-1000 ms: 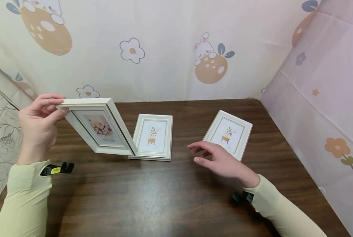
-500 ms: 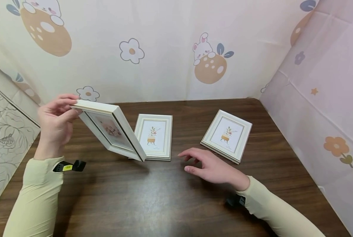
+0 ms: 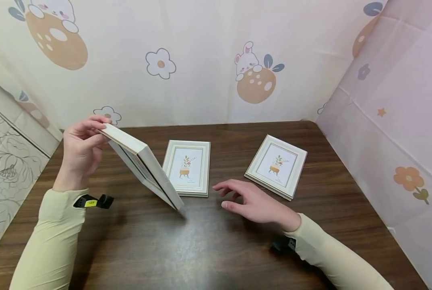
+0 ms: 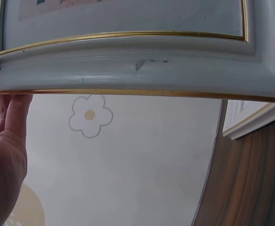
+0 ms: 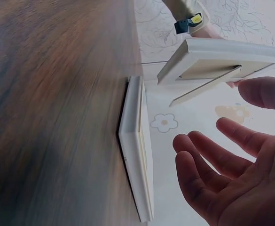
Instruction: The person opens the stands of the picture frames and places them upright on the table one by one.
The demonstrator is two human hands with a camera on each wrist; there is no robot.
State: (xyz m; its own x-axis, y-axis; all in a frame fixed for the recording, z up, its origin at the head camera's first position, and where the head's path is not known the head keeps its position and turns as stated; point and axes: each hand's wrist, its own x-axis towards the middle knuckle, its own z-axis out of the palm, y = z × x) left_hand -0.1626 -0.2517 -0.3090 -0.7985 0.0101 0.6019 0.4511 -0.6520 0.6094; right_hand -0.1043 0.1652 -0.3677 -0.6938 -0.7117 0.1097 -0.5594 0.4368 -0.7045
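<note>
My left hand (image 3: 83, 147) pinches the top corner of a white picture frame (image 3: 160, 174) with gold trim. That frame is tilted above the table, its lower corner at lower right. In the left wrist view, its moulding (image 4: 142, 75) shows dark scuffs. The right wrist view shows its back with a fold-out stand leg (image 5: 205, 87). A smaller white frame (image 3: 205, 169) with a potted-plant print lies flat beside it, partly overlapped in the head view. Close to that one's right side, my right hand (image 3: 257, 203) hovers palm inward, fingers loosely bent and holding nothing.
Another small white frame (image 3: 299, 169) with the same print lies turned on the brown wood table (image 3: 201, 249) at right. A patterned cloth (image 3: 201, 92) hangs along the back edge, and another cloth (image 3: 375, 137) lines the right side.
My left hand has moved right with the picture frame, which has turned more edge-on and clear of the flat frame's outline. My right hand has shifted left, off the right-hand frame.
</note>
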